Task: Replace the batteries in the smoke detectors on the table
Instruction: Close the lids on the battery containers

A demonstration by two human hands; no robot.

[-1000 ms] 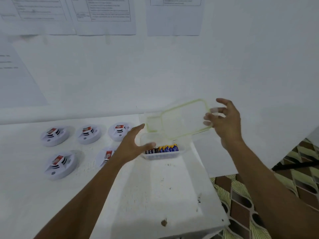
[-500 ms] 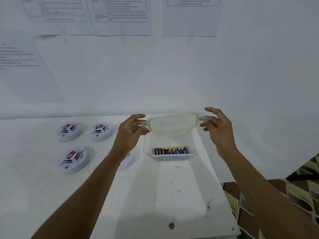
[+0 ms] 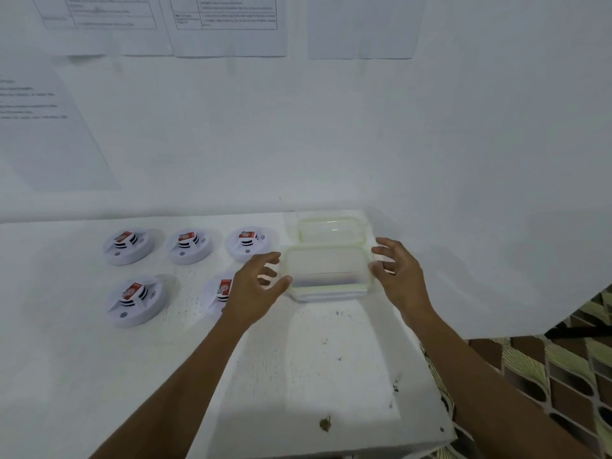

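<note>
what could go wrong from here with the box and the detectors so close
1. The left hand hangs right over the front smoke detector; a careless sweep might knock it.
2. The clear box sits near the table edge on the right; a push from either hand, say the right hand, could slide it toward that edge.
3. A second clear box lies just behind, so the two may get mixed up.

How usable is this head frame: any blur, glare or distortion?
Head view: soft, washed-out white lighting; wide-angle bending at the wall papers; both hands slightly motion-blurred; faint glare on the far container; detectors readable, their label text not.
</note>
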